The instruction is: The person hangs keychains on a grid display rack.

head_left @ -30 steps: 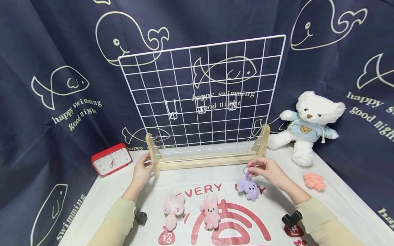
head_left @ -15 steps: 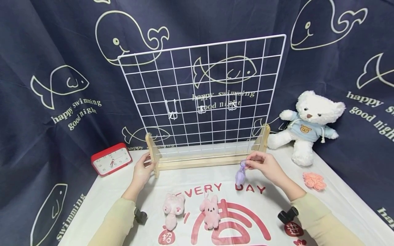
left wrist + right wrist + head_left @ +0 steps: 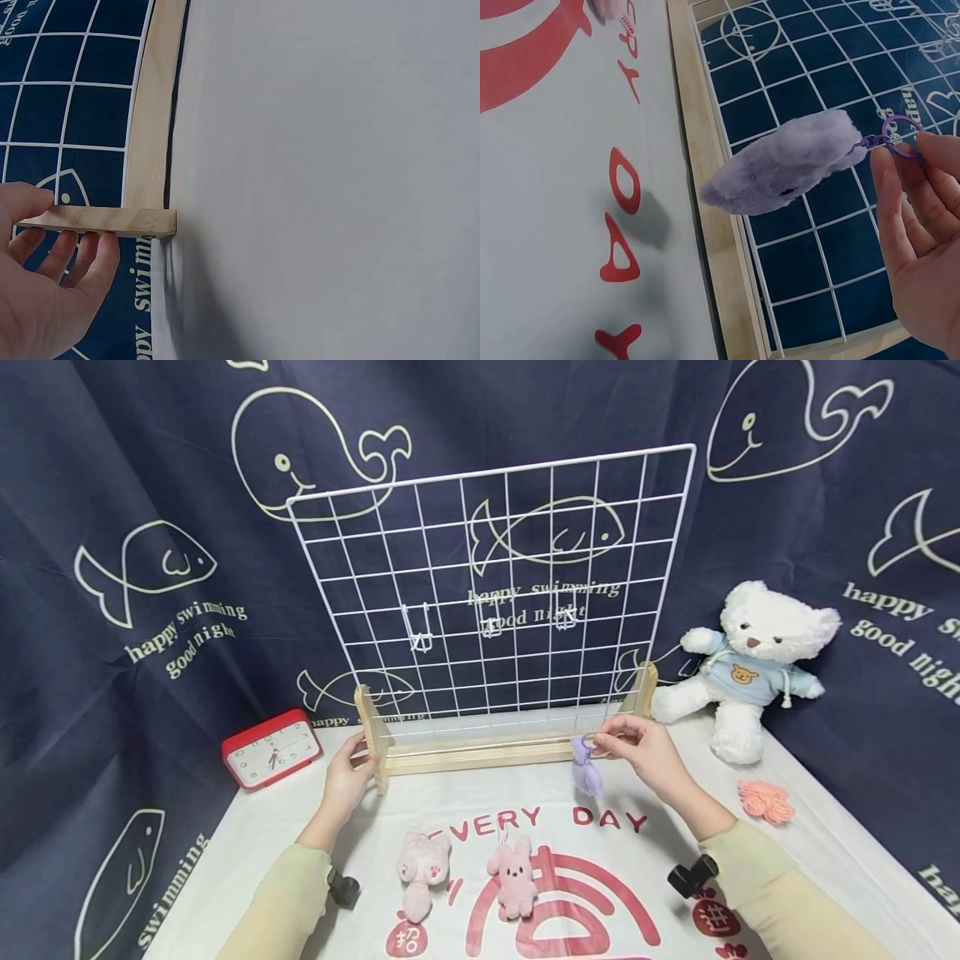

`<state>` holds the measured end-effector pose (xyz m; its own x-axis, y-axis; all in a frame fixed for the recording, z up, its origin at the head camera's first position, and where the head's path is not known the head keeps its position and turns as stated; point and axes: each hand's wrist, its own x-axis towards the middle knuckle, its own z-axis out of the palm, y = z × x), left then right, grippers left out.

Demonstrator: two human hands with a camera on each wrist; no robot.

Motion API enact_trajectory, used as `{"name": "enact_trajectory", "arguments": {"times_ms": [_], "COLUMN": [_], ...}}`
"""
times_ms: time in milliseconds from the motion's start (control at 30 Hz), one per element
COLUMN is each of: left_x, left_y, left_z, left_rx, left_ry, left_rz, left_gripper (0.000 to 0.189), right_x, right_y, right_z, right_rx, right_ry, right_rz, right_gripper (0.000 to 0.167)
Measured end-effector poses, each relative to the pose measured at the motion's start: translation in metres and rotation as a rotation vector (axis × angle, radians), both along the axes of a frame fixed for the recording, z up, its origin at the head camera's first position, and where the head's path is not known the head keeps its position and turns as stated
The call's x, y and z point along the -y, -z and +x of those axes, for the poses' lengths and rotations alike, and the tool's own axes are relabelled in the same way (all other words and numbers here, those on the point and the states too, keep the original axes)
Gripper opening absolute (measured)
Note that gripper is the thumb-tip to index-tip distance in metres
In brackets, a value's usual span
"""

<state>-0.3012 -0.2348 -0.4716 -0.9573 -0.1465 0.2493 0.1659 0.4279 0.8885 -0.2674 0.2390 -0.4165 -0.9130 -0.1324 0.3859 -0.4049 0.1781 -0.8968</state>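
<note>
My right hand [image 3: 641, 756] pinches the purple ring [image 3: 901, 136] of a purple plush keychain [image 3: 587, 772], which dangles in front of the wooden base near its right end. In the right wrist view the plush [image 3: 787, 161] hangs across the base and the wire grid. My left hand [image 3: 348, 777] grips the left wooden foot [image 3: 112, 220] of the stand, thumb on one side and fingers on the other. The white grid rack [image 3: 487, 568] carries three white hooks, among them a left hook [image 3: 422, 639], a middle hook [image 3: 491, 625] and a right hook [image 3: 566, 617].
Two pink plush keychains lie on the tablecloth: one tail-side up [image 3: 423, 868], one rabbit-like [image 3: 515, 881]. A red clock [image 3: 273, 749] stands at left. At right are a white teddy bear [image 3: 757, 668] and a coral yarn-like bundle [image 3: 765, 802]. Dark printed fabric hangs behind.
My right hand has moved forward and slightly left with the purple plush keychain, which has risen off the lettering and turned. The left hand stays on the stand's foot.
</note>
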Motion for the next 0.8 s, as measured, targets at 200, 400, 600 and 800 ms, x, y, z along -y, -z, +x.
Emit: {"name": "enact_trajectory", "arguments": {"times_ms": [200, 400, 600, 800], "left_x": [0.000, -0.001, -0.001, 0.000], "left_y": [0.000, 0.001, 0.001, 0.000], "left_z": [0.000, 0.000, 0.000, -0.001], "left_rx": [0.000, 0.008, 0.016, 0.018], "left_ry": [-0.004, -0.009, -0.009, -0.005], "left_rz": [0.000, 0.015, 0.010, 0.001], "left_gripper": [0.054, 0.054, 0.054, 0.054], "right_x": [0.005, 0.009, 0.010, 0.013], "right_y": [-0.005, -0.010, -0.017, -0.027], "right_z": [-0.001, -0.001, -0.001, -0.002], "right_rx": [0.002, -0.043, -0.076, -0.090], "right_ry": [0.015, 0.056, 0.116, 0.142], "right_rz": [-0.030, -0.092, -0.132, -0.150], "right_gripper": [0.017, 0.019, 0.020, 0.019]}}
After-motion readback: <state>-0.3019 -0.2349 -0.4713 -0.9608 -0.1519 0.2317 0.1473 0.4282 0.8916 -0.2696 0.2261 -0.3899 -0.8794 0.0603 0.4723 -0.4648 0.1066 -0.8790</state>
